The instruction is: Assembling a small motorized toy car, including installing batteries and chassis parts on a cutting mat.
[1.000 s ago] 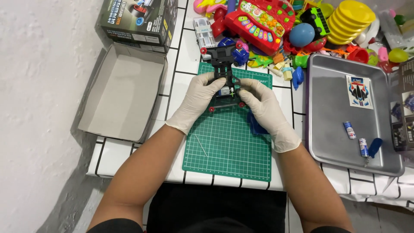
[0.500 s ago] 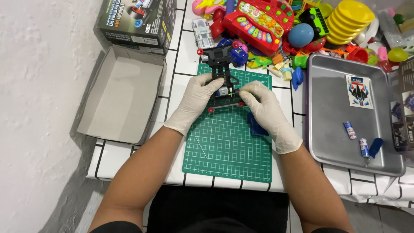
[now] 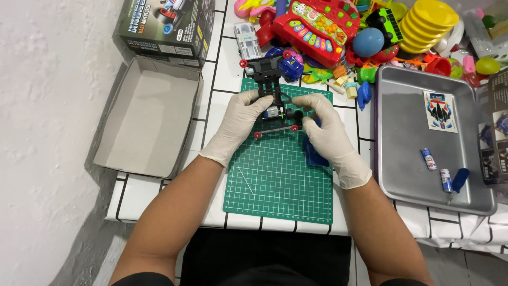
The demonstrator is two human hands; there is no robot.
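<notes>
A black toy car chassis (image 3: 271, 87) with small red rollers lies across the top edge of a green cutting mat (image 3: 280, 175). My left hand (image 3: 238, 124), in a white glove, grips the chassis from the left side. My right hand (image 3: 328, 132), also gloved, pinches the chassis near its middle from the right. A blue plastic piece (image 3: 315, 156) lies on the mat under my right wrist, partly hidden. A thin pale stick (image 3: 245, 180) rests on the mat's left part.
An open empty cardboard box lid (image 3: 148, 122) sits at left, with a printed box (image 3: 166, 26) behind it. A metal tray (image 3: 431, 143) at right holds a sticker sheet (image 3: 439, 111), two small batteries and a blue tool. A heap of colourful toys (image 3: 370, 32) fills the back.
Both hands have shifted slightly on the chassis; my right hand's fingers have closed in toward its middle. The chassis stays at the mat's top edge.
</notes>
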